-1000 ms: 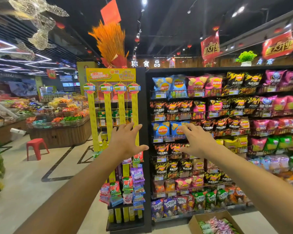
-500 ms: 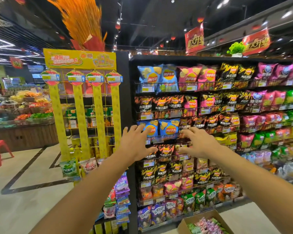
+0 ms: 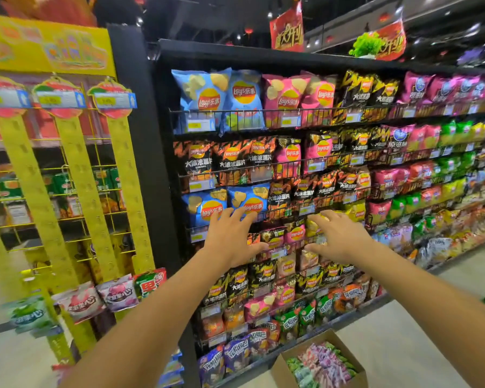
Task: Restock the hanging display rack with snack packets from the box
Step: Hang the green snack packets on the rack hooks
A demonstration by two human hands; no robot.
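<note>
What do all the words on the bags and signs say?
"Lay's 乐事": blue chip bag, top shelf.
"大波浪薯片": black chip bag, second shelf.
"原滋味": pink bag.
"花椒锅巴": green bag, low shelf.
Yellow rack header, price tags, red hanging sign: too blurred.

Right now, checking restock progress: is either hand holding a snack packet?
No, the left hand and right hand are both open and empty.
</note>
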